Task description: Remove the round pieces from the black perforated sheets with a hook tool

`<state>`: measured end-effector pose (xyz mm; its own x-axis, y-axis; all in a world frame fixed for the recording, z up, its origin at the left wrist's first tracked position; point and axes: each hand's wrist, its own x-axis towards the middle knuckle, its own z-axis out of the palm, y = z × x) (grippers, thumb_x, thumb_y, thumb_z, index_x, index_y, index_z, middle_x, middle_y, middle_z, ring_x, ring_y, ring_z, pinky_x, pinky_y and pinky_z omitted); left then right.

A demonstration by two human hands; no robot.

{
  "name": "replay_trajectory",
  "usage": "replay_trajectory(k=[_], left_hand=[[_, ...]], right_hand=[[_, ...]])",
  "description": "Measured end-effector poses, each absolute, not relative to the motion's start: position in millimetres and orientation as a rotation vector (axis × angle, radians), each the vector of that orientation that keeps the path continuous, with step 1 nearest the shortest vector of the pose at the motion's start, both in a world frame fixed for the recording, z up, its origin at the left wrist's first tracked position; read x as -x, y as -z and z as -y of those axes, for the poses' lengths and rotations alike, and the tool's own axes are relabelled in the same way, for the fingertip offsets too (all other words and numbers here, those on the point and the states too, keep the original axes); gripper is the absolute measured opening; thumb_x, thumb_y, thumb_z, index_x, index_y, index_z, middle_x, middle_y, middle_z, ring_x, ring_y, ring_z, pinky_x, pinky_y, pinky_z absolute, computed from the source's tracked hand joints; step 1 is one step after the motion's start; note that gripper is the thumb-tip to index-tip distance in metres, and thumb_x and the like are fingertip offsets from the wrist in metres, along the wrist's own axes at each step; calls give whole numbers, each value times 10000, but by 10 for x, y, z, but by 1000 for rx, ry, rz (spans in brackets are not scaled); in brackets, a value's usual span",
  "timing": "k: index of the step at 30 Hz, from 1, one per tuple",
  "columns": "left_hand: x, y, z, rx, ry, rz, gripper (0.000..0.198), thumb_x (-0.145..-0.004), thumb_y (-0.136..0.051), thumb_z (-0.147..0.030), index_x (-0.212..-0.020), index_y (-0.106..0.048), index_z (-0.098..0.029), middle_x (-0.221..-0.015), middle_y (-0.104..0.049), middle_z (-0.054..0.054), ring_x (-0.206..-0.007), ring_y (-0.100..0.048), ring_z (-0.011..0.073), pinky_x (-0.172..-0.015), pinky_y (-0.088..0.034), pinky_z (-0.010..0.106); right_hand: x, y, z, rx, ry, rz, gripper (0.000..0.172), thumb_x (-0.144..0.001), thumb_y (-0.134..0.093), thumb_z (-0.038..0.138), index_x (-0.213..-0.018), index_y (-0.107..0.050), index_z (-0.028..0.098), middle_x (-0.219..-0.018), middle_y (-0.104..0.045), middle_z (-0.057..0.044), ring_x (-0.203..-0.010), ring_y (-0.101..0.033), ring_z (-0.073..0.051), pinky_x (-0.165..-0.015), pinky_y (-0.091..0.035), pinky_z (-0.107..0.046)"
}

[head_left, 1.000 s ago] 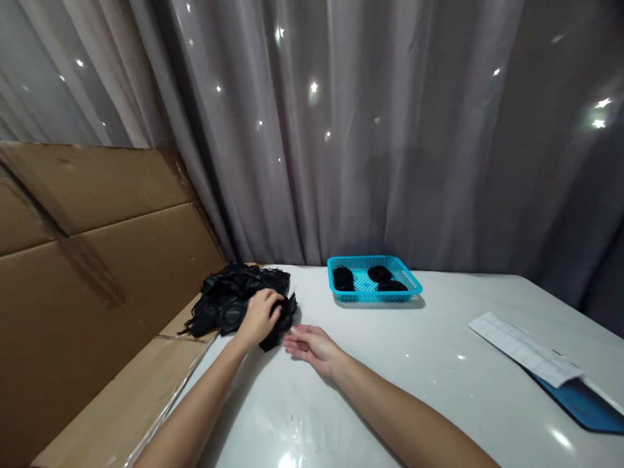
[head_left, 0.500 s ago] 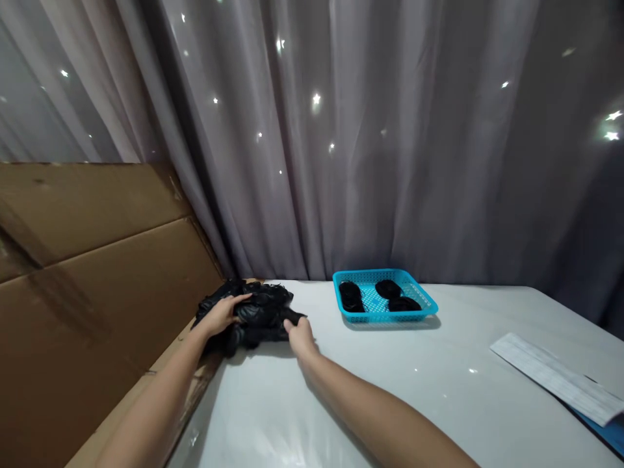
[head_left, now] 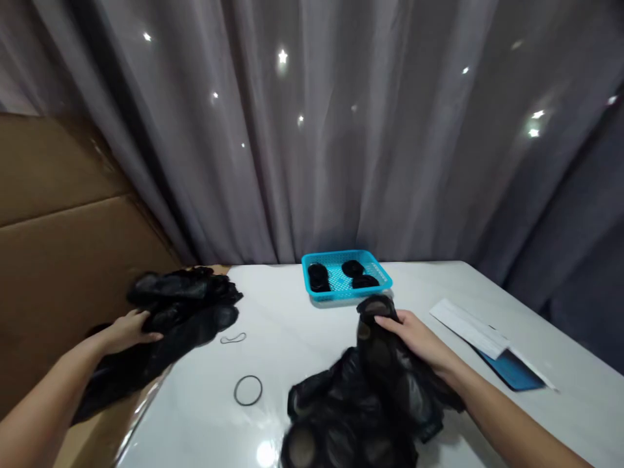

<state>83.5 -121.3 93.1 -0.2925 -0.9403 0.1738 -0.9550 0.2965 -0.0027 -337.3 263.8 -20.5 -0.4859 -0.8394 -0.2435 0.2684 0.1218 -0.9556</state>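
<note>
My right hand [head_left: 414, 335] is closed on a bunch of thin, glossy black bundles [head_left: 351, 406], with the thumb across the upper end. The bunch hangs and spreads low over the white table at the front, its lower part blurred. At the left, my left hand [head_left: 124, 333] grips the heap of similar black bundles [head_left: 195, 318] by the cardboard, thumb pointing right; some fingertips are hidden. A thin black ring [head_left: 248, 390], like an elastic band, lies between the hands. Above it rests a smaller twisted black loop [head_left: 233, 338].
A blue plastic basket [head_left: 348, 296] holding three black coils stands at the table's back. White folded paper [head_left: 470, 328] lies on a blue flat item [head_left: 511, 370] at the right. Tall cardboard [head_left: 63, 253] borders the left side; a grey curtain [head_left: 331, 162] hangs behind.
My right hand has moved right and toward me, carrying a bunch of black bundles off the heap. My left hand has shifted left. Two black loops now show on the table. The view has turned right.
</note>
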Motion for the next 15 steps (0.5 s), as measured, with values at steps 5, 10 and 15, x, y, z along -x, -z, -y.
replay_trajectory(k=[5, 10, 15], left_hand=[[-159, -683, 466, -2062, -428, 2362, 201, -742, -620, -282, -718, -570, -88, -908, -633, 232, -1046, -541, 533, -781, -376, 656], [891, -64, -696, -1240, -178, 2922, 456, -896, -606, -446, -1296, -591, -227, -1218, -605, 138, -1132, -571, 318, -909, -449, 391], [1220, 576, -1179, -890, 29, 3013, 630, -827, -688, -539, -1330, -556, -184, -1243, -584, 178, -1153, -533, 373, -889, -445, 419]], right_hand=[[3667, 789, -3093, 593, 1421, -1764, 432, -715, -764, 550, -746, -643, 137, -726, -684, -72, -691, -648, -224, -598, -492, -291], [3796, 892, -3221, 680, 1568, -1778, 391, -744, -752, 469, -938, -688, 136, -986, -727, -128, -940, -680, -290, -803, -541, -368], [4027, 958, -3222, 956, 1490, -1837, 544, -759, -715, 405, -1250, -618, 191, -1244, -659, -97, -1147, -620, -279, -1006, -475, -394]])
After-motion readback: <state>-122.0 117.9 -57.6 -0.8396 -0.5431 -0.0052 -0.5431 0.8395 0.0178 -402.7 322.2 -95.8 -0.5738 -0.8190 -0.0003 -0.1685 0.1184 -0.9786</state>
